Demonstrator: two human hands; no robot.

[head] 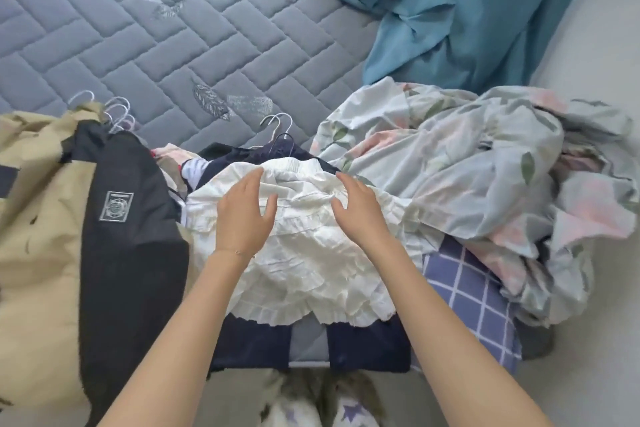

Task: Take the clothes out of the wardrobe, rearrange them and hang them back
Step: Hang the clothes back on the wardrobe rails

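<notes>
Both arms reach forward over the bed. Left hand point(244, 215) and right hand point(360, 210) lie flat, fingers relaxed, holding nothing, on the white ruffled skirt point(304, 270), which tops the dark garment point(367, 347) on the mattress point(173, 28).

One wide-angle view looks from the person's head, forward and steeply down onto the bed point(166, 31). It sits close in. Both forearms enter from the bottom edge, and the left hand point(244, 215) and right hand point(360, 215) lie near the frame's centre over a white garment point(311, 263). The mattress fills the upper left as far as the top edge.
</notes>
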